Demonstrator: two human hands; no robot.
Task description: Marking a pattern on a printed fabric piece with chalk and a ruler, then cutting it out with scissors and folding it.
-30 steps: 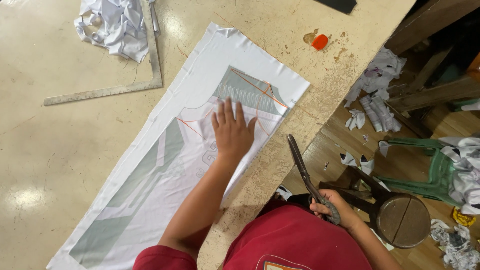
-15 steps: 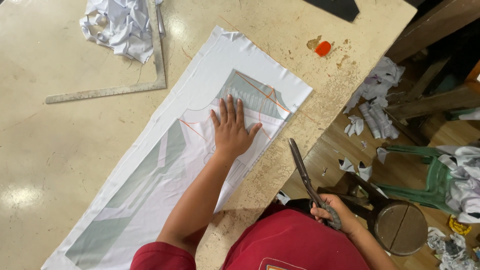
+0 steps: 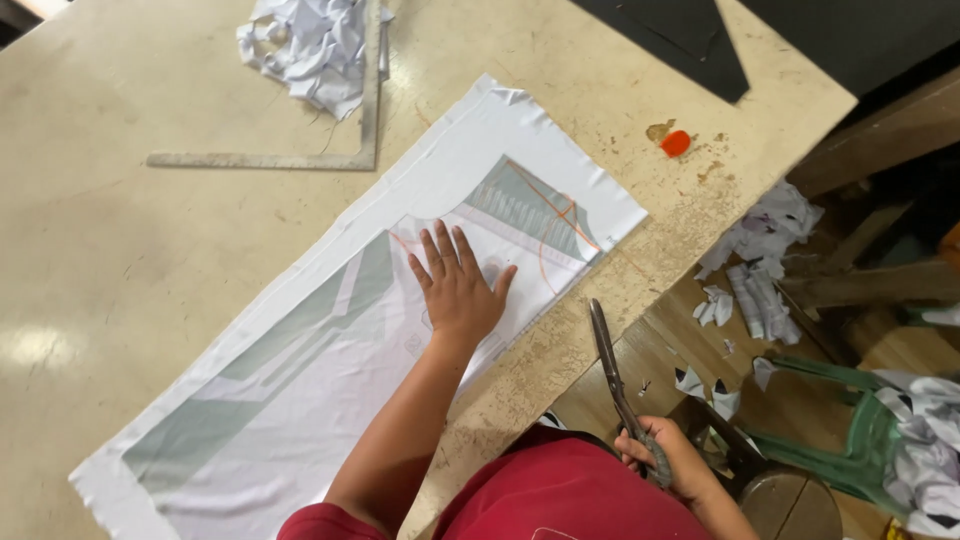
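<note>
1. Left hand (image 3: 458,290) flat on the white fabric panel (image 3: 330,340), fingers (image 3: 436,255) spread, in much the same spot as a second ago.
2. Right hand (image 3: 668,462) closed round the handles of the scissors (image 3: 618,385), blades shut, tip now nearer the tabletop (image 3: 120,250) edge than before, just short of the panel.
3. Panel lying diagonally across the tabletop, orange chalk lines (image 3: 548,225) by the thumb, uncut so far.
4. Judged: cloth pinned and steady, cutting about to start rather than under way.
5. Metal square (image 3: 300,155) and scrap heap (image 3: 305,45) unmoved.
</note>
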